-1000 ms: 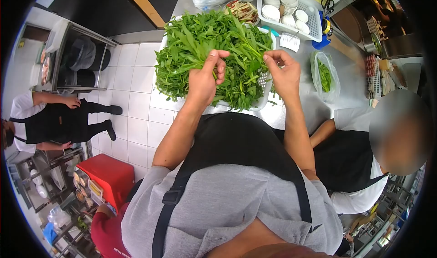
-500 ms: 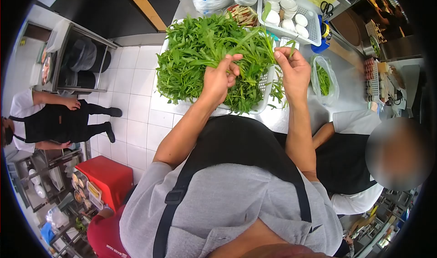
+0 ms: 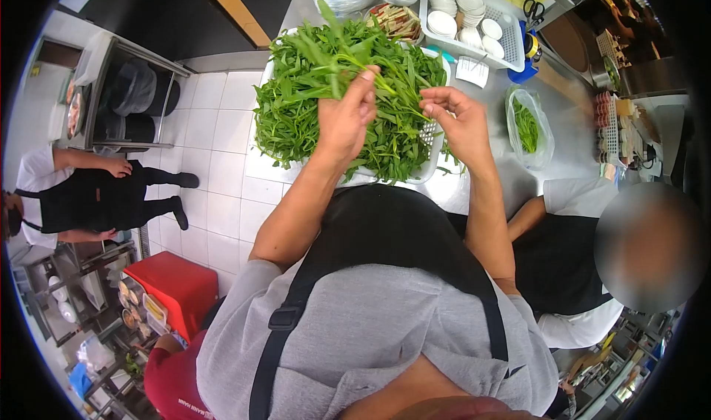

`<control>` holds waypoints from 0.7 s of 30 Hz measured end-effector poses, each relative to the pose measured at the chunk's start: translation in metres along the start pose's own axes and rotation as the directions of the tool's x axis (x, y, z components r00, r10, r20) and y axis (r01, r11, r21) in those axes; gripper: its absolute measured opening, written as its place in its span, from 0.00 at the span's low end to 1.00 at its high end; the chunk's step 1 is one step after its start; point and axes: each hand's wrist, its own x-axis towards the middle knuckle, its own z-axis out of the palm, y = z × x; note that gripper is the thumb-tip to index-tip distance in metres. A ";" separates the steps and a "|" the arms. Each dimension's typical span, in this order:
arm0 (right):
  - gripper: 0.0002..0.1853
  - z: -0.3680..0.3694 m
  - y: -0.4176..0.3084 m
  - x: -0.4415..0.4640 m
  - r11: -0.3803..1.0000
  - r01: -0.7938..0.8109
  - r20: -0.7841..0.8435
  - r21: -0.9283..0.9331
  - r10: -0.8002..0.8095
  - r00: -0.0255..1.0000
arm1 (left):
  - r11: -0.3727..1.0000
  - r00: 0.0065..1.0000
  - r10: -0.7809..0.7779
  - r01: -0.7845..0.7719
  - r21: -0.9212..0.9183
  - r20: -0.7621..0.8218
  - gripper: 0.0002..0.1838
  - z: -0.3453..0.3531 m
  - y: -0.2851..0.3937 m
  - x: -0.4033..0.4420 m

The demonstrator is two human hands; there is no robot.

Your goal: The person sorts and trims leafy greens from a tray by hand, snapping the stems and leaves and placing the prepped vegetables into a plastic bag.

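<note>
Long-leaved greens (image 3: 304, 116) are heaped in a white perforated basket (image 3: 429, 170) on the metal counter. Over the middle of the heap, my left hand (image 3: 346, 116) is closed on a bunch of leafy stems (image 3: 337, 53), whose leaves point up and to the left. My right hand (image 3: 459, 120) is at the basket's right edge, with thumb and forefinger pinched at the ends of thin green stems. A few loose green bits lie on the counter just below my right hand.
A plastic bag of greens (image 3: 527, 127) lies on the counter (image 3: 492, 179) to the right. Behind stands a white tray (image 3: 511, 61) of small dishes. One co-worker (image 3: 563, 257) is close on my right, another (image 3: 89, 198) stands far left. A red box (image 3: 174, 287) is lower left.
My left hand has lifted slightly with its stems, after moving right earlier. My right hand went out to the right and has come back left, closer to my left hand.
</note>
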 end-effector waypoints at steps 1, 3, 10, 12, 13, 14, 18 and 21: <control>0.11 -0.001 0.007 0.000 0.997 -0.015 0.013 -0.076 0.016 1.000 | 0.999 1.000 0.024 -0.024 -0.034 -0.012 0.13 -0.005 0.001 0.000; 0.11 -0.001 0.015 -0.001 0.998 -0.041 0.005 -0.051 0.042 0.999 | 0.996 0.999 0.046 -0.048 -0.069 -0.023 0.12 -0.019 0.004 0.002; 0.08 -0.001 0.000 -0.005 0.937 -0.009 -0.095 0.349 0.045 0.994 | 0.969 0.972 -0.180 0.201 -0.142 0.149 0.11 -0.032 0.007 -0.012; 0.07 0.002 -0.015 0.000 0.918 0.112 -0.169 0.381 -0.050 0.984 | 0.970 0.965 -0.204 0.222 -0.098 0.167 0.13 -0.027 0.002 -0.016; 0.08 0.007 -0.025 0.001 0.909 0.162 -0.219 0.384 -0.080 0.972 | 0.969 0.959 -0.220 0.236 -0.074 0.178 0.14 -0.023 -0.001 -0.018; 0.08 0.012 -0.034 0.003 0.899 0.212 -0.271 0.383 -0.110 0.956 | 0.967 0.953 -0.236 0.249 -0.050 0.191 0.15 -0.019 -0.004 -0.020; 0.08 0.033 -0.036 0.002 0.948 0.162 0.002 0.273 -0.169 0.986 | 0.983 0.959 -0.186 0.183 0.035 0.212 0.17 -0.012 -0.016 -0.021; 0.09 0.043 -0.031 -0.002 0.930 0.130 0.035 0.343 -0.151 0.988 | 0.985 0.971 -0.171 0.171 0.015 0.166 0.14 -0.011 -0.018 -0.019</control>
